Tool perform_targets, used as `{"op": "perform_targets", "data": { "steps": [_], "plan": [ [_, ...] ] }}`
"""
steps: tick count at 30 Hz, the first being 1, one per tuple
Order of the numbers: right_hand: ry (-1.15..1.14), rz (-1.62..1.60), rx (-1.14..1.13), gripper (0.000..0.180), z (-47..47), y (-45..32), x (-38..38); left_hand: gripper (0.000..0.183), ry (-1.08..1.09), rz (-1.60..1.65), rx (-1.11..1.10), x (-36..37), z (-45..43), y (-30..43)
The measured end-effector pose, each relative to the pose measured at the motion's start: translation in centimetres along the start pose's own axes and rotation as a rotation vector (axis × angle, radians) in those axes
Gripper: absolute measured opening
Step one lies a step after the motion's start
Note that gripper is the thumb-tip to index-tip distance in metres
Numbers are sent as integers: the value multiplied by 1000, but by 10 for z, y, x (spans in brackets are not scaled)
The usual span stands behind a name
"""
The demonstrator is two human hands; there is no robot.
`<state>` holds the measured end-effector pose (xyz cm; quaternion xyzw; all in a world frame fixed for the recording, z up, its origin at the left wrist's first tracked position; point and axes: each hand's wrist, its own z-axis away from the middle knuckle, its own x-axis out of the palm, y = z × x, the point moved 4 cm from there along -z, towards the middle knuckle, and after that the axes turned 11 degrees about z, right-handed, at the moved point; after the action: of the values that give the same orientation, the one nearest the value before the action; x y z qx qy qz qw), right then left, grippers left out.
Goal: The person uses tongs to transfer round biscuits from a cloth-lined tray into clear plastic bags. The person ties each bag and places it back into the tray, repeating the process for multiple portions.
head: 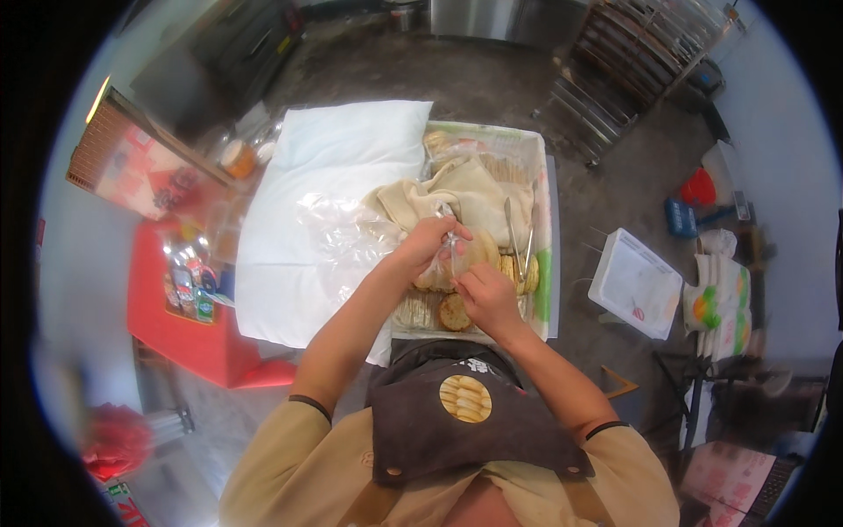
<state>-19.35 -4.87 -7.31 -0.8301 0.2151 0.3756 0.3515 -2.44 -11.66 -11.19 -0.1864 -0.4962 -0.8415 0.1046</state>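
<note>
My left hand [431,242] grips the gathered neck of a clear plastic bag [467,250] that holds round, pale flatbreads. My right hand [489,296] pinches the bag just below and to the right, its fingertips partly hidden. Beneath both hands stands a white foam box [541,191] with rows of flatbreads [525,273] in it. One browned flatbread [454,312] lies face up near the box's front. Metal tongs [518,244] rest at the right side, partly over a beige cloth [454,188] bunched across the box's middle.
A white quilted cover [283,217] spreads left of the box, with loose clear plastic bags [352,240] on it. Further left is a red-covered table [164,329] with packaged goods. To the right, a white tray [635,283] stands low; a wheeled rack [619,72] is behind.
</note>
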Motion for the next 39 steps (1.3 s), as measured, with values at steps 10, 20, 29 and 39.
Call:
{"op": "perform_targets", "data": {
  "steps": [10,20,29,39],
  "plan": [
    [161,-681,516,23,-43,46,11,19,-15,-1010,859,20,58,30],
    [-403,-923,614,24,-62,54,54,10,-63,-842,964,8,60,15],
    [-38,-80,396,13,-50,94,47,26,127,-228,470,-27,69,-40],
    [-135,-33,-732,8,-80,26,-7,45,-202,-189,189,-4,0,15]
  ]
}}
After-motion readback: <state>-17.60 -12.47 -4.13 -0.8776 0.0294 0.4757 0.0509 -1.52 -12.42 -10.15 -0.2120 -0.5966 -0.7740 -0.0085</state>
